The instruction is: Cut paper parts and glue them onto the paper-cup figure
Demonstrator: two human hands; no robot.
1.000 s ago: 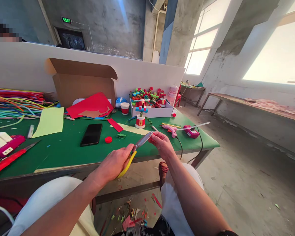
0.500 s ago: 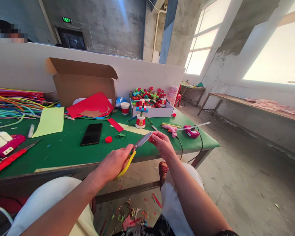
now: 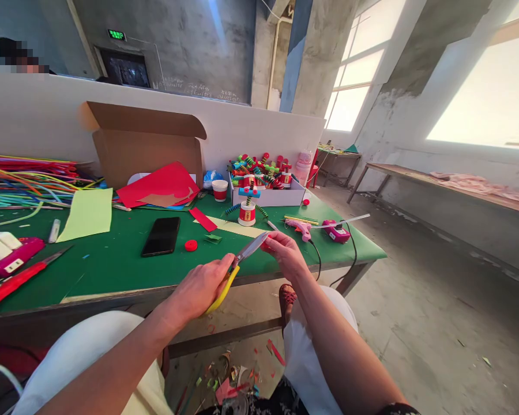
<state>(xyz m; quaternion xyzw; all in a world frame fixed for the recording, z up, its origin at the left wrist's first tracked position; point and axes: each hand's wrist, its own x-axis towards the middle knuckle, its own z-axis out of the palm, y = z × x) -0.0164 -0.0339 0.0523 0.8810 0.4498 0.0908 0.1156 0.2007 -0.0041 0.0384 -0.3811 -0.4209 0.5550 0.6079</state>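
My left hand [image 3: 205, 285] is closed round the yellow handles of a pair of scissors [image 3: 249, 249], whose blades point up and to the right and look nearly together. At the blade tips, my right hand [image 3: 284, 252] pinches a small red piece [image 3: 266, 241], mostly hidden by the fingers. Just beyond the hands, a paper-cup figure [image 3: 247, 213] with coiled green and blue arms stands upright on the green table [image 3: 125, 271]. Near it lie a red strip [image 3: 203, 219], a folded green scrap [image 3: 213, 238] and a round red cap [image 3: 191, 246].
A white box [image 3: 270, 197] of similar figures stands behind. To the right are a pink glue gun [image 3: 301, 229] and a purple power strip [image 3: 336, 231]. A black phone [image 3: 161, 236], red-handled scissors [image 3: 19, 282] and a yellow-green sheet [image 3: 86, 214] lie on the left.
Both hands and the scissors stay almost exactly where they were. Behind the white partition, a person's head has shifted slightly.
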